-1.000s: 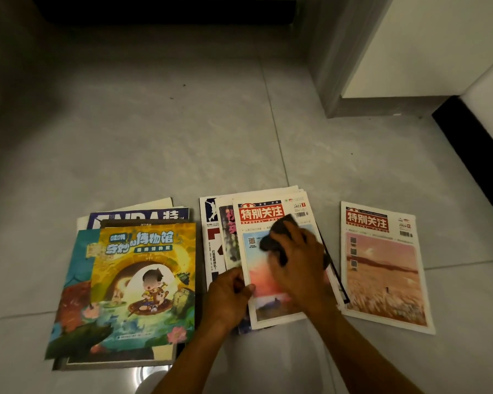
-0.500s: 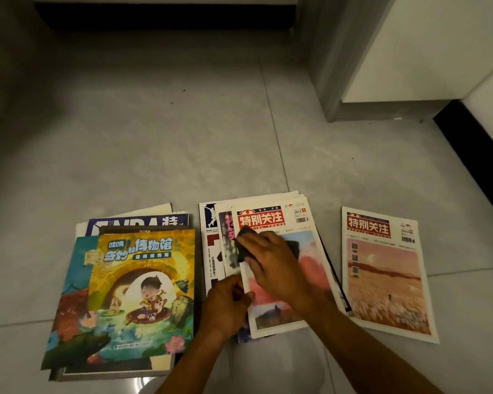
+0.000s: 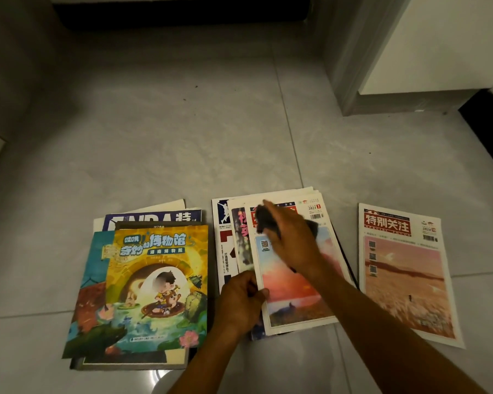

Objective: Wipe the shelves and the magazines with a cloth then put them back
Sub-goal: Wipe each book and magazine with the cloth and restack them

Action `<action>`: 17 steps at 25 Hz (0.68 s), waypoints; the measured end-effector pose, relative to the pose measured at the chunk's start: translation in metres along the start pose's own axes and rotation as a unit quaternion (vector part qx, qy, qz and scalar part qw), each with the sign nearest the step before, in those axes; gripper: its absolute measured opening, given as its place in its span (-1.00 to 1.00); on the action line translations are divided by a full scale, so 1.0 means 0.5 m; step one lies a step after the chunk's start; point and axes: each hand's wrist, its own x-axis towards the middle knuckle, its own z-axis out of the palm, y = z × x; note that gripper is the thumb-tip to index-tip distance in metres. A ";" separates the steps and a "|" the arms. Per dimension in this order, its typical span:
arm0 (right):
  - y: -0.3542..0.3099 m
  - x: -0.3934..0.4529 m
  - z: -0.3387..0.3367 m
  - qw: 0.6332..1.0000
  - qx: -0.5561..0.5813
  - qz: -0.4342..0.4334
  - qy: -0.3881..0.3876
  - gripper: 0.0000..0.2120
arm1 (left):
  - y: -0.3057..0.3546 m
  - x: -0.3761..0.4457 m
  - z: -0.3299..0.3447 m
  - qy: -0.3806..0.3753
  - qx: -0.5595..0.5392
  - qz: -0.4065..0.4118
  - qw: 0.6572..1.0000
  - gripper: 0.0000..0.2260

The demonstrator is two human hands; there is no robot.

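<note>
While your left hand (image 3: 241,301) pinches the near-left edge of the top magazine (image 3: 292,282) on the middle pile, your right hand (image 3: 292,240) presses a dark cloth (image 3: 264,220), fingers curled over it, against the cover's title; wiping is underway, and next you should probably sweep toward yourself across the cover
</note>
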 end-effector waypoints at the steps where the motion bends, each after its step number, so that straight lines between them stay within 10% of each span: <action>1: 0.009 0.015 -0.005 0.998 -0.006 0.039 0.040 -0.47 | -0.001 -0.001 0.001 0.005 0.003 0.003 1.000 -0.83; 7: -0.021 0.003 0.022 0.980 -0.097 -0.165 -0.045 -0.50 | -0.004 0.001 0.003 0.004 0.011 -0.006 1.000 -0.84; 12: -0.029 0.035 0.020 0.997 -0.048 -0.051 0.013 -0.51 | 0.006 0.005 0.004 0.019 0.043 -0.015 0.999 -0.88; 17: -0.019 -0.171 0.018 0.986 -0.056 -0.146 -0.051 -0.38 | 0.009 0.009 -0.014 -0.018 0.031 -0.019 0.999 -0.94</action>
